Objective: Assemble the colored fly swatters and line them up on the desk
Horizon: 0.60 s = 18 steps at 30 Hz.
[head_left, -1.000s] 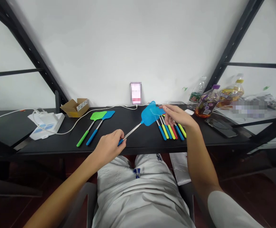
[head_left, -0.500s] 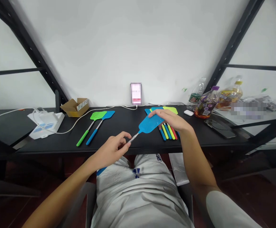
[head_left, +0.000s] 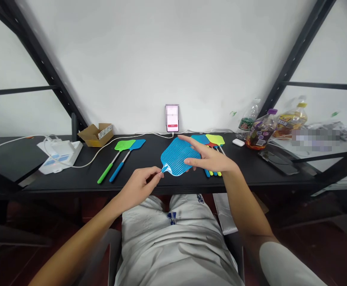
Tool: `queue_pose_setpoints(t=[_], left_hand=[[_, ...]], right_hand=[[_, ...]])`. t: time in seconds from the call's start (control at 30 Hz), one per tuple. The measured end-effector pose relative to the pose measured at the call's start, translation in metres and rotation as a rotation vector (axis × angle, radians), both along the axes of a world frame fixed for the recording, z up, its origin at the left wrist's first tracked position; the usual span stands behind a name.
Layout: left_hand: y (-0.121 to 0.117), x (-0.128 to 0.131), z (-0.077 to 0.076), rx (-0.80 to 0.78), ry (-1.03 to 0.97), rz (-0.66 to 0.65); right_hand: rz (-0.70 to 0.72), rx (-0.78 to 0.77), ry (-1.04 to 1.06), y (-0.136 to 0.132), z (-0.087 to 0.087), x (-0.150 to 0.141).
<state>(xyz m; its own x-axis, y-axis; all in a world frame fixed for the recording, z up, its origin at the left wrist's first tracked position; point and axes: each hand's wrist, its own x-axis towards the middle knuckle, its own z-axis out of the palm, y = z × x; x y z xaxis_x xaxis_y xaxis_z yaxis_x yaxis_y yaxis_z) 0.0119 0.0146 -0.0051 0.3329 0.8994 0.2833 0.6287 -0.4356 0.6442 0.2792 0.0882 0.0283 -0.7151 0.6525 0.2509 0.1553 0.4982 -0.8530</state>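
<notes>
A blue mesh fly swatter head [head_left: 177, 156] faces me over the black table, and I cannot tell whether it rests on the surface. My left hand [head_left: 139, 186] pinches its short neck at the lower left, and the handle is hidden. My right hand [head_left: 206, 157] spreads its fingers across the head's right side. Beyond that hand lies a bunch of swatters [head_left: 207, 139] with blue, green and red heads, their coloured handles [head_left: 212, 172] partly under my palm. A green swatter [head_left: 125, 145] and a blue swatter [head_left: 137, 144] lie side by side to the left.
A phone [head_left: 172, 118] with a blurred screen stands at the back, cabled. To the left are a cardboard box [head_left: 95, 136] and a white power strip [head_left: 60, 153]. Several bottles [head_left: 261, 133], a white case [head_left: 238, 142] and a dark phone [head_left: 277, 162] sit to the right.
The blue swatter has swung round, its head now facing me and its long handle no longer showing. My right hand has slid left across the head.
</notes>
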Motion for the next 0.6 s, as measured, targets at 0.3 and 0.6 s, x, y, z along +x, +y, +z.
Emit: queue_pose_setpoints(t=[0.3, 0.6], left_hand=[[0.005, -0.002, -0.004, 0.141, 0.03, 0.069], [0.0, 0.0, -0.002, 0.176, 0.088, 0.027]], right_hand=[[-0.061, 0.067, 0.042, 0.01, -0.004, 0.008], [-0.154, 0.153, -0.195, 0.029, -0.016, 0.012]])
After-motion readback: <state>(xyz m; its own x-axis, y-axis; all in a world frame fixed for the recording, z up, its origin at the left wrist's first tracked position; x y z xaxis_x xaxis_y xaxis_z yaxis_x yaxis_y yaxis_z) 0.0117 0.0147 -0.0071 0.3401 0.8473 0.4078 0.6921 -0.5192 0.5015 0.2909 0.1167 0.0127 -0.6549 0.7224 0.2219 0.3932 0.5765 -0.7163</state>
